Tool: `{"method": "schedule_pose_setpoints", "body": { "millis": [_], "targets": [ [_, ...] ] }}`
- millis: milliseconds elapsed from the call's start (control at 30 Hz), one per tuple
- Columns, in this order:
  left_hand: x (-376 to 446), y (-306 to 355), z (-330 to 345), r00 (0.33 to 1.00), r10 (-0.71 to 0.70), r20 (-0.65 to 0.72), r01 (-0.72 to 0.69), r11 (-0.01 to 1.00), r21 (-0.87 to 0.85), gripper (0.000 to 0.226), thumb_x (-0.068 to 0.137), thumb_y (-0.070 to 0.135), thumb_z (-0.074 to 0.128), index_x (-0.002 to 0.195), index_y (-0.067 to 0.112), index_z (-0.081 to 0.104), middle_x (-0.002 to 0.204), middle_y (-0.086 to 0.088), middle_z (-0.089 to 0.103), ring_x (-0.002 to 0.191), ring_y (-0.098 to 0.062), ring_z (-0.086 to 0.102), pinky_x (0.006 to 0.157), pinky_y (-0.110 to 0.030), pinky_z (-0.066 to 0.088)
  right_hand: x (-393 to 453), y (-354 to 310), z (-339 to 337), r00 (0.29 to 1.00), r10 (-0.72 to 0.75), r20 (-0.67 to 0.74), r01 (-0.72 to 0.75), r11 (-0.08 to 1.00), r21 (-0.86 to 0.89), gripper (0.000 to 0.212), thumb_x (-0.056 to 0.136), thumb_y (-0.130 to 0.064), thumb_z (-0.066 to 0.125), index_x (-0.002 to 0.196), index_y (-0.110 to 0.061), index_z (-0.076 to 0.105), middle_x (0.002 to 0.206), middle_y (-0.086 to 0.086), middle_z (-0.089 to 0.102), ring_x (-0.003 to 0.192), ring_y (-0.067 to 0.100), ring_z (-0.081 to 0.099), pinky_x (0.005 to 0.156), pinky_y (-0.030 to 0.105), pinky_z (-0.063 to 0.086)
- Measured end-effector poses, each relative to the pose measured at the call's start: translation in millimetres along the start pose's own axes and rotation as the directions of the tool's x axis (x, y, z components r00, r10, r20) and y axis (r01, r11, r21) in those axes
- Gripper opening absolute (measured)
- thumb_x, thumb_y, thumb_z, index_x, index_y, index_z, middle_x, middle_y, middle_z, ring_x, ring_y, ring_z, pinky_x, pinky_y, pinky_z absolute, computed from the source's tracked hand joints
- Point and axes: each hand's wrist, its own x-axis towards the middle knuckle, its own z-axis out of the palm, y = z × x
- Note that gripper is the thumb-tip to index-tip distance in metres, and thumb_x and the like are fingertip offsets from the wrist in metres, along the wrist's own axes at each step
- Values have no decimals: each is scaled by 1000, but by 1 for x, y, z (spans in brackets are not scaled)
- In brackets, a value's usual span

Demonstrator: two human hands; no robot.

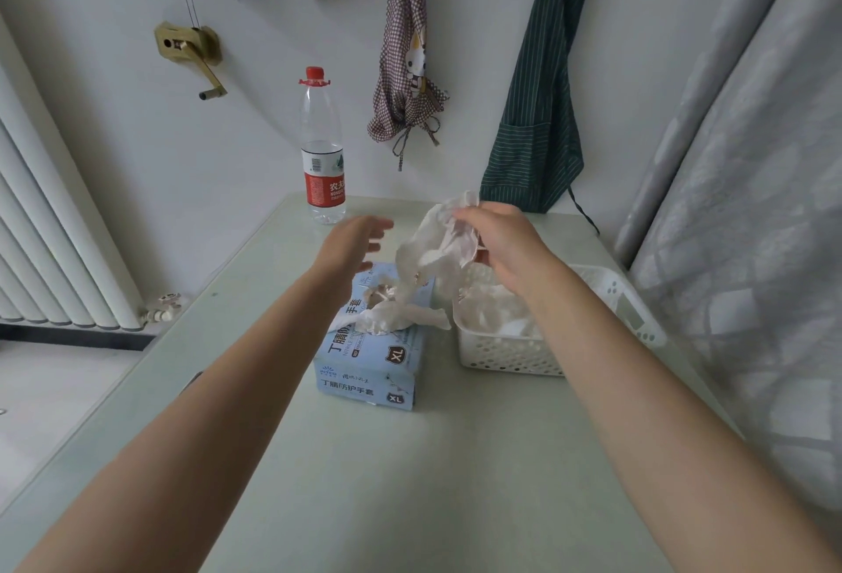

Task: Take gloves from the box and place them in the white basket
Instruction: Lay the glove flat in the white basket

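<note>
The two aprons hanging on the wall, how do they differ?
The checked apron is red-and-white gingham with a cartoon rabbit on it; the striped apron is dark green with thin pale stripes and no picture. The checked apron hangs bunched and crumpled, while the striped apron hangs flatter and reaches lower, down behind the table. The striped apron shows a front pocket; none is plain on the checked apron. Both hang on the white wall, ties dangling.
</note>
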Motion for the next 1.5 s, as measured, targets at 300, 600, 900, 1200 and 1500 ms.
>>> {"method": "schedule_pose_setpoints", "body": {
  "millis": [300,600,900,1200,1500],
  "targets": [
    [-21,32,18,946,209,249,-241,965,105,19,85,12,70,104,10,70,86,-4,72,75,-19,68,66,-26,54,-23,-41,12,979,-206,-11,187,911,-366,24,85,-19,53,62,-16,45,65,-1,41,64,16,41,57,28,33],
    [-28,36,9,975,192,111,-199,978,57,17,83,27,77,85,10,74,76,-2,70,62,-13,63,61,-25,54,-28,-49,-14,900,-417,-127,280,776,-566,31,99,-26,51,89,2,61,83,8,60,76,20,52,67,31,40],
    [-35,38,4,902,100,420,-276,880,385,34,81,10,65,114,18,67,109,-4,71,104,-21,66,93,-38,53,-43,-57,-5,866,-500,-12,386,684,-619,23,90,-19,47,69,-10,45,66,-1,46,63,16,39,57,31,33],
    [-24,30,14,915,57,400,-62,998,-1,23,82,21,70,94,3,71,92,-20,67,84,-35,61,76,-39,49,-28,-51,-9,781,-570,-255,369,751,-548,20,96,-22,45,79,-13,49,71,-3,50,63,15,43,57,32,35],
    [15,15,29,976,-115,188,101,991,83,16,88,20,68,99,10,63,98,-9,64,83,-23,62,82,-35,53,15,10,-51,968,-12,-250,-53,966,-252,36,97,-13,45,61,-16,39,54,1,37,49,17,33,39,16,29]
  ]
}}
